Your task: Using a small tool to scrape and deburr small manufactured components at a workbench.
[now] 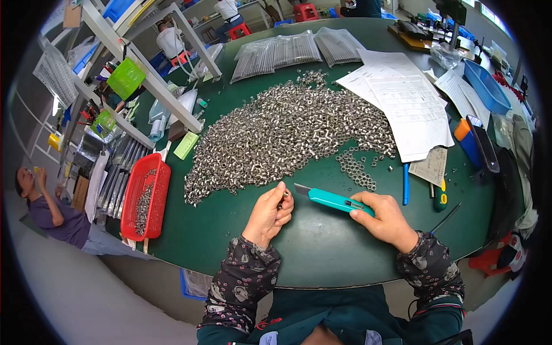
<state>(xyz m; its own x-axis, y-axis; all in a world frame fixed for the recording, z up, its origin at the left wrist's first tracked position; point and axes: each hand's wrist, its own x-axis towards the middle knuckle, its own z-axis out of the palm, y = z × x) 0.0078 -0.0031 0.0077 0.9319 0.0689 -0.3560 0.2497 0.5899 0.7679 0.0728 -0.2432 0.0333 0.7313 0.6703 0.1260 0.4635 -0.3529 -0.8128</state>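
Small metal part (285, 194) mostly hidden in left hand (269, 214) fingertip pinch; right hand (386, 217) grip closed around teal plastic utility knife (333, 200), blade out.

My tabletop stock: one teal plastic utility knife (336, 200), one red plastic mesh basket (146, 195), one blue plastic basket (487, 86), one blue pen (405, 184), uncounted heap of small silver metal nuts (287, 132).

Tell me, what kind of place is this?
Probably a small factory or assembly workshop. A big heap of tiny metal rings covers the green worktable, a red basket holds more parts, and the right hand grips a teal utility knife.
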